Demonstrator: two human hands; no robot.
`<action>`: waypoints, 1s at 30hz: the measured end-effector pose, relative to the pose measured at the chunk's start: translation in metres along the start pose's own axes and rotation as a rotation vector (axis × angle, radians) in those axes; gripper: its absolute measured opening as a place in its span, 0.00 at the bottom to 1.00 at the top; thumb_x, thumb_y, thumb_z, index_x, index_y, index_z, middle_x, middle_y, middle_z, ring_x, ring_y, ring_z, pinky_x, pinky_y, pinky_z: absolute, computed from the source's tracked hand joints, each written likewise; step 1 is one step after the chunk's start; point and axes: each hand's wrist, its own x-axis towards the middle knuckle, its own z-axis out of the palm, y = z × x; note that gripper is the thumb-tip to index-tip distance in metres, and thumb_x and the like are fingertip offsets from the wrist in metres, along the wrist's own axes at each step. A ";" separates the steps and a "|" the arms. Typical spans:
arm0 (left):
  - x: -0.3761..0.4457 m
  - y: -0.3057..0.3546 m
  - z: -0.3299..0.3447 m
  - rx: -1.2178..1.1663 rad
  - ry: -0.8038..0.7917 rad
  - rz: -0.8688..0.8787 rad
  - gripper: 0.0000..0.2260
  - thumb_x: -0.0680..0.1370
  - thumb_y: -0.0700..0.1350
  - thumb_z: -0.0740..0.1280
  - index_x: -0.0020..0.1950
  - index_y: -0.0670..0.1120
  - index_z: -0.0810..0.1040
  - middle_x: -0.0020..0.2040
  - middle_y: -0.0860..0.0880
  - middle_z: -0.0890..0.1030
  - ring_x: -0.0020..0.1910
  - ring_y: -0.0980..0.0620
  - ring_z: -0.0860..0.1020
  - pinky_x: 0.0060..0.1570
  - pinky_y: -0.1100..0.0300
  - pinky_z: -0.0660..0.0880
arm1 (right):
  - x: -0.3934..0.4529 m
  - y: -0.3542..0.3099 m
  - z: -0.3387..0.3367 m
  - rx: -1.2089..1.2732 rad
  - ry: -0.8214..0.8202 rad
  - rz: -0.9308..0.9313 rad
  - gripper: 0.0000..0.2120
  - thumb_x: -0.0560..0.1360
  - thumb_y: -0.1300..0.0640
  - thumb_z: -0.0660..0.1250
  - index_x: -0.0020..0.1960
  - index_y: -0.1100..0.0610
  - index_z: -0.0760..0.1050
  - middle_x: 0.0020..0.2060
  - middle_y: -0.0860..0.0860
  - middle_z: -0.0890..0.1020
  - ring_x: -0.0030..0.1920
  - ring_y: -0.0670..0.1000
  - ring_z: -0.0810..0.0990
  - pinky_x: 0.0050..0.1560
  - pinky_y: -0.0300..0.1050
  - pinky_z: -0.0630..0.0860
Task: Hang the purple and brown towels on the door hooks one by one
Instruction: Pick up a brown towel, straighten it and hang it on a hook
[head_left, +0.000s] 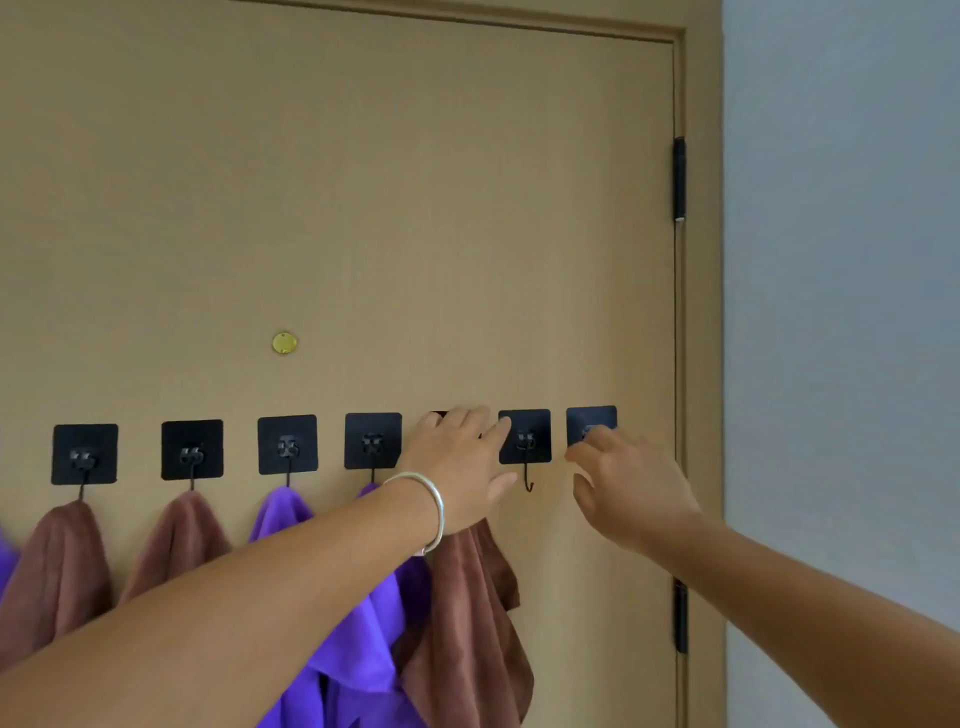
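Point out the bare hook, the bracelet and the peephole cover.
bare hook (528, 480): head view, on its wire shank.
bracelet (435, 503): head view, on the band at the left wrist.
peephole cover (284, 343): head view, disc centre.

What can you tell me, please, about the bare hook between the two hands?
The bare hook is a thin dark wire J hanging from a small clip at the middle of a square black pad stuck flat on the tan door. It is second from the right in the row and carries no towel; its curled tip hangs below the pad. The left hand has fingertips over the pad's left edge; the right hand is beside it, apart.
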 end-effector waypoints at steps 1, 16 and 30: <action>0.005 0.005 0.001 -0.020 0.037 0.021 0.29 0.80 0.61 0.53 0.77 0.49 0.55 0.73 0.48 0.63 0.71 0.47 0.62 0.67 0.49 0.62 | -0.002 0.004 -0.004 -0.037 0.004 0.026 0.13 0.75 0.52 0.61 0.58 0.51 0.77 0.51 0.49 0.79 0.49 0.53 0.77 0.47 0.47 0.72; 0.031 0.104 -0.021 -0.572 0.252 0.397 0.31 0.80 0.60 0.54 0.78 0.47 0.51 0.75 0.48 0.59 0.74 0.48 0.57 0.72 0.50 0.56 | -0.092 0.018 -0.129 -0.540 -0.195 0.429 0.23 0.78 0.43 0.58 0.70 0.49 0.68 0.69 0.52 0.70 0.71 0.55 0.66 0.72 0.55 0.58; -0.054 0.287 -0.188 -1.010 0.513 0.863 0.31 0.80 0.60 0.54 0.78 0.47 0.53 0.77 0.47 0.58 0.75 0.49 0.57 0.72 0.53 0.55 | -0.271 -0.019 -0.351 -1.112 -0.266 0.802 0.20 0.67 0.47 0.72 0.57 0.53 0.78 0.52 0.53 0.80 0.56 0.57 0.78 0.64 0.64 0.68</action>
